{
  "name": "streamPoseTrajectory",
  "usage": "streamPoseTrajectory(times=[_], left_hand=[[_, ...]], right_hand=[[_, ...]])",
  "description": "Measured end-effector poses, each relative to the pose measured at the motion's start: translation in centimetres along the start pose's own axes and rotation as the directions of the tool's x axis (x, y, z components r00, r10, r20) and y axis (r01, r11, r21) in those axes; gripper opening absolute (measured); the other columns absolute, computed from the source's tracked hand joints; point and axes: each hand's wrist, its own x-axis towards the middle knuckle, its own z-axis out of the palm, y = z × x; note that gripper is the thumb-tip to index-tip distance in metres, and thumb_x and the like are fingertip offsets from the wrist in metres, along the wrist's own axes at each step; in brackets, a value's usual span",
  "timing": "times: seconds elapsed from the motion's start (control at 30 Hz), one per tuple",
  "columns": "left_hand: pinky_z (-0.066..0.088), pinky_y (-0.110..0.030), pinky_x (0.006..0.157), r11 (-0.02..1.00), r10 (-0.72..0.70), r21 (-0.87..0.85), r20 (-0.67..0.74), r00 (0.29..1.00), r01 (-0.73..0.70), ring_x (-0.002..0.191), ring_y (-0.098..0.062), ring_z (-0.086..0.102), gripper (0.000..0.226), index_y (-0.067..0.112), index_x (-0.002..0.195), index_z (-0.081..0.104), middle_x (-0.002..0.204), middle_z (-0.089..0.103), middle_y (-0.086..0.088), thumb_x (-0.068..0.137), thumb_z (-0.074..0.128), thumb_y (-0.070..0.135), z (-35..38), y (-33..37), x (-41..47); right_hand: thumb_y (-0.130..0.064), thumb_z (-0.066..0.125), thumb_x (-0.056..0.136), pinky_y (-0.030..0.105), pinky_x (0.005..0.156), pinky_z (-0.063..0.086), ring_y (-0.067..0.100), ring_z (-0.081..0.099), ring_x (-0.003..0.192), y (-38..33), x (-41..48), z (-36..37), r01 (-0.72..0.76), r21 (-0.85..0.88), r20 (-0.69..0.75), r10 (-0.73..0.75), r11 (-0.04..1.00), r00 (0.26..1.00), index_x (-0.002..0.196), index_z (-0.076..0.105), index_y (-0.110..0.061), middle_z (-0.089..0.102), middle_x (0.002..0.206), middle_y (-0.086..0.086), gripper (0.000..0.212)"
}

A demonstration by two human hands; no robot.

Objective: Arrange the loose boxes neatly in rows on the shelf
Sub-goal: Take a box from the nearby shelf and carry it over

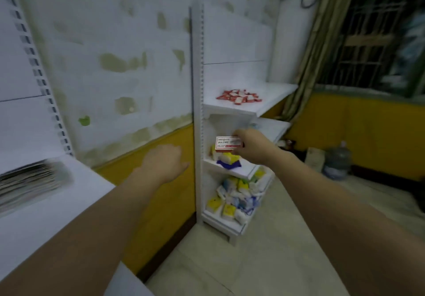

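**Corner shelving, one box in hand**

Patchy white wall (115,42) with a yellow band along its foot backs a narrow white shelving unit (198,88) that stands in the corner on a pale tiled floor (264,261). On its top shelf (273,90) lies a loose pile of red-and-white boxes (239,95), jumbled at all angles and in no row.

Out in front of the unit and lower than that shelf, the right hand (249,145) holds up one small box (226,143). It is white with a red edge (the print "24/6" is just readable). The grip is clamped on the box's right end, fingers over the top and thumb beneath, and the printed face is turned toward the camera. The box touches no shelf.

The left hand (164,164) reaches forward well to the left of the unit, in front of the yellow wall band. Its back is up, its grip is slack, the fingers loose, and it carries nothing.

Yellow, white and blue packs (226,158) sit on a lower shelf just behind the held box, and more packs (236,199) crowd the bottom shelf. At far left a stack of papers (30,180) rests on another white shelf. To the right are a curtain (305,65), a barred window (372,42) and a water jug (337,162) on the floor.
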Motion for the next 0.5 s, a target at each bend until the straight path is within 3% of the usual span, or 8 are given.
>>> streamPoseTrajectory(times=[0.2, 0.37, 0.5], left_hand=[[0.043, -0.033, 0.07, 0.99, 0.129, -0.061, -0.03, 0.991, -0.131, 0.102, -0.029, 0.056, 0.036, 0.012, 0.106, 0.057, 0.111, 0.061, -0.013, 0.09, 0.05, 0.044, 0.8, 8.3, 7.1], [0.039, -0.031, 0.067, 0.968, 0.236, -0.071, -0.063, 0.97, -0.24, 0.097, -0.027, 0.057, 0.037, 0.014, 0.107, 0.056, 0.109, 0.061, -0.011, 0.09, 0.047, 0.046, 2.2, 15.6, 13.9], [0.041, -0.031, 0.067, 0.952, 0.291, -0.073, -0.088, 0.953, -0.297, 0.093, -0.025, 0.056, 0.04, 0.012, 0.106, 0.056, 0.105, 0.061, -0.01, 0.09, 0.046, 0.048, 3.1, 21.3, 19.7]], right_hand=[[-0.023, 0.064, 0.086, 0.032, 0.088, 0.041, 0.027, 0.049, 0.111, 9.4, -0.8, -3.2, -0.203, -0.073, -0.056, 0.2, 0.976, 0.978, 0.128, 0.047, -0.01, 0.05, 0.125, 0.012, 0.047], [-0.024, 0.064, 0.086, 0.025, 0.076, 0.037, 0.022, 0.05, 0.105, 17.4, -0.5, -5.3, -0.308, -0.085, -0.127, 0.296, 0.948, 0.947, 0.126, 0.049, -0.015, 0.054, 0.12, 0.008, 0.044], [-0.02, 0.062, 0.086, 0.026, 0.077, 0.037, 0.022, 0.05, 0.103, 24.1, 0.9, -7.0, -0.354, -0.075, -0.175, 0.337, 0.932, 0.925, 0.125, 0.05, -0.015, 0.053, 0.119, 0.009, 0.041]])
